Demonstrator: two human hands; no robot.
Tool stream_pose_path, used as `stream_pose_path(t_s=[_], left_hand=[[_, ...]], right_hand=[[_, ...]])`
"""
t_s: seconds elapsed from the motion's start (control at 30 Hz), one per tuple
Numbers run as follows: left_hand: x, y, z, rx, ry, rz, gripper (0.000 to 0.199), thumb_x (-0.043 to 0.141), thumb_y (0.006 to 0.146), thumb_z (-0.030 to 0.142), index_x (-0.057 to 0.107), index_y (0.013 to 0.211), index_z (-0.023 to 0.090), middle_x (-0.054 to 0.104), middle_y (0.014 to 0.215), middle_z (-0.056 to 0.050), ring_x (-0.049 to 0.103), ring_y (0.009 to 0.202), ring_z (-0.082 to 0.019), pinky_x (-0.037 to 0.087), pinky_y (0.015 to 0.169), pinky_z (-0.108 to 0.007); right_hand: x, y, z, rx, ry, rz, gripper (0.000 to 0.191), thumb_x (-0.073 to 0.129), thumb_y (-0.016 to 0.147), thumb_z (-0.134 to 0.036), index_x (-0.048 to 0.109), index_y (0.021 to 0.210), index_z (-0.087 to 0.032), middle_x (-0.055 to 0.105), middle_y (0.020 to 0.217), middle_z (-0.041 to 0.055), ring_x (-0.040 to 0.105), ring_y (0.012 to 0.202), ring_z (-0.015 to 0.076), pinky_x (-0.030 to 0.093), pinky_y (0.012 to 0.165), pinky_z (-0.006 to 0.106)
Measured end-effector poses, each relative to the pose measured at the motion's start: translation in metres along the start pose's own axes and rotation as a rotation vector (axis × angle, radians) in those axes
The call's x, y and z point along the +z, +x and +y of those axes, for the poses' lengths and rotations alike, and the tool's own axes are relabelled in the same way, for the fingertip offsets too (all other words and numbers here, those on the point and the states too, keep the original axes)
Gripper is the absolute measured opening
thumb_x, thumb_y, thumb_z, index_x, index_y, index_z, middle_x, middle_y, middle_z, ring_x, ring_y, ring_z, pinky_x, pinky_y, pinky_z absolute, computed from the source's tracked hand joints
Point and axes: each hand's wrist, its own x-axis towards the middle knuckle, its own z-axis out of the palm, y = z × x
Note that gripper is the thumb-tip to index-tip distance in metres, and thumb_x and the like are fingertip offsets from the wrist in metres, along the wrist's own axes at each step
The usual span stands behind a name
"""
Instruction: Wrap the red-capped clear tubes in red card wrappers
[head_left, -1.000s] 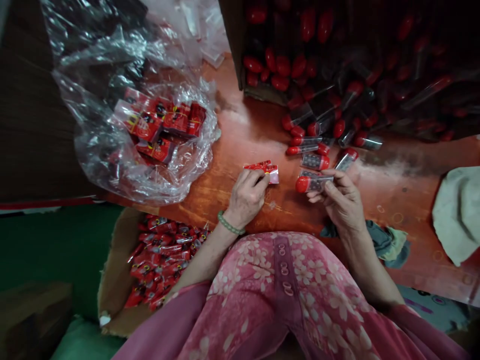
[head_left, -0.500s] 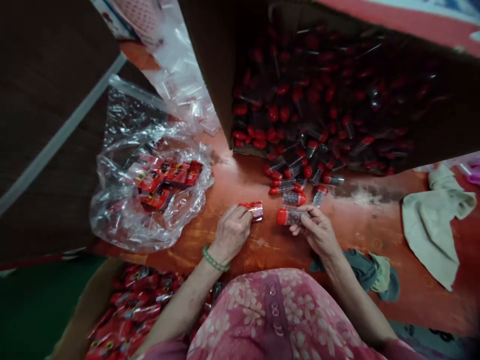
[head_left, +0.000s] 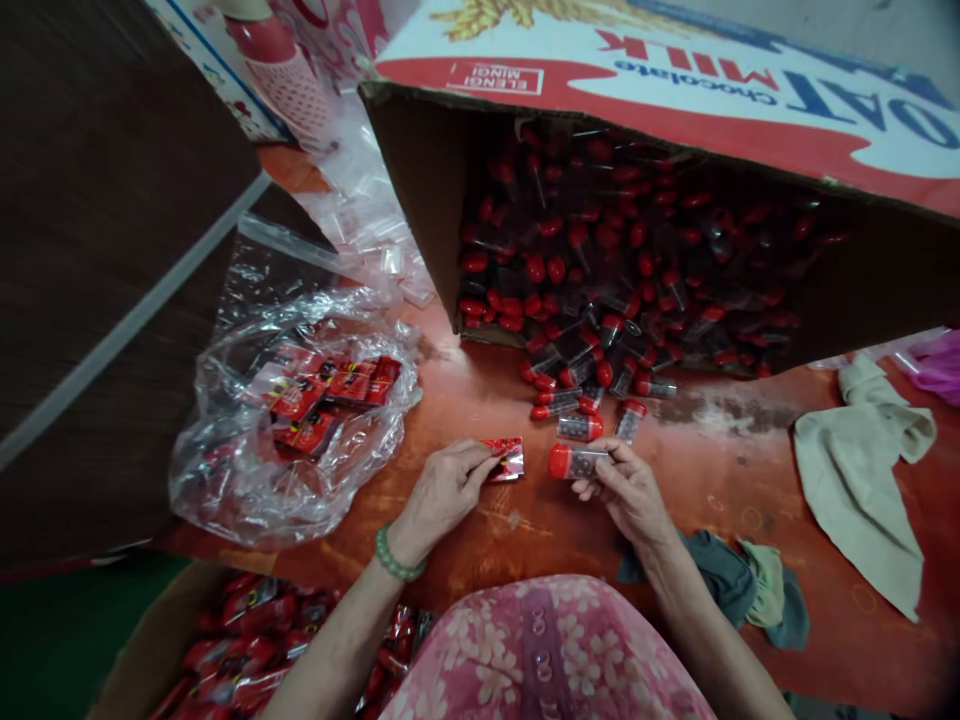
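Right hand [head_left: 630, 495]: fingers closed round a tube [head_left: 581, 463], red cap pointing left, far end hidden by the fingers. Left hand [head_left: 439, 500]: fingers narrow over the left end of the red cards [head_left: 510, 458] on the counter [head_left: 525, 545]; can't tell if gripped or just touched, card count unclear. Box [head_left: 416, 190] behind: spilling tubes, deep end too dark. Lower-left packs [head_left: 244, 640] cut off by frame, partly behind left forearm.
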Motion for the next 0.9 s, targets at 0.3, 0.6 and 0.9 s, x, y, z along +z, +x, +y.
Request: stream_pose_path(t_s=[0.3,0.6,0.9], left_hand=[[0.003,0.001,0.004,-0.013,-0.060,0.289,0.013,0.077,0.083,0.018,0.071,0.071,0.017,0.071,0.068,0.001,0.067,0.061,-0.011,0.051,0.059,-0.020],[0.007,-0.001,0.017,0.128,0.211,0.207,0.016,0.058,0.095,0.011,0.072,0.088,0.014,0.072,0.077,-0.004,0.065,0.069,-0.016,0.054,0.066,-0.028],[0.005,-0.009,0.030,0.059,-0.111,0.391,0.012,0.078,0.085,0.022,0.072,0.078,0.016,0.074,0.072,-0.003,0.067,0.067,-0.013,0.052,0.065,-0.024]], right_hand=[[0.003,0.005,-0.005,-0.048,0.045,-0.049,0.029,0.083,0.083,-0.038,0.069,0.102,-0.021,0.080,0.073,0.0030,0.075,0.060,0.0106,0.058,0.058,0.015],[0.005,0.008,-0.015,-0.118,-0.031,-0.022,0.029,0.085,0.080,-0.036,0.075,0.103,-0.024,0.080,0.078,0.0013,0.075,0.060,0.0123,0.061,0.056,0.018],[0.017,0.009,-0.023,-0.183,-0.199,-0.040,0.030,0.086,0.078,-0.039,0.072,0.101,-0.024,0.077,0.075,-0.0016,0.073,0.056,0.0151,0.063,0.055,0.027]])
